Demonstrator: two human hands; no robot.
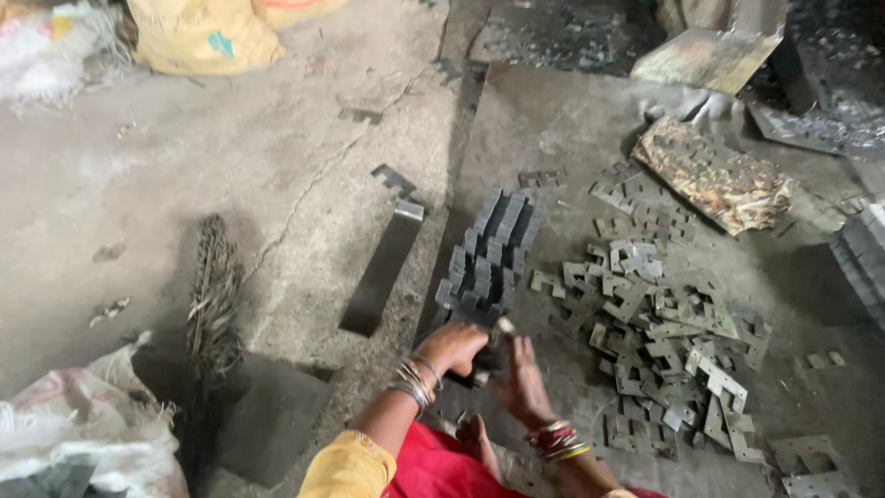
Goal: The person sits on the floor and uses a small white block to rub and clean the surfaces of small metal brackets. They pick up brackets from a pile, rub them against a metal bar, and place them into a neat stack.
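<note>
**Both hands at the near end of a row of metal stampings**

We see our left hand (452, 348) curled, knuckles up, over the near end of a long row of stacked grey metal plates (489, 258) that stand on edge on the concrete floor (277, 184). The fingers are bent down around a small dark bunch of plates (484, 361) at that end; the grip looks closed on it, though the fingertips are hidden. Our right hand (523, 376) sits just beside it, touching the same bunch from the other side, fingers pointing down and partly spread; we cannot tell whether it grasps or only presses. Bangles ring both wrists.

The row runs away from the hands, straight ahead. To the right of the right hand lies a loose heap of flat notched stampings (664, 341), scattered well out over the floor. To the left of the left hand, a dark flat metal strip (383, 272) lies roughly parallel to the row. Further left rests a bristly broom (214, 295), and beyond it, near the left edge, a white sack (83, 433). Far ahead of the hands sits a rusty perforated sheet (714, 175).
</note>
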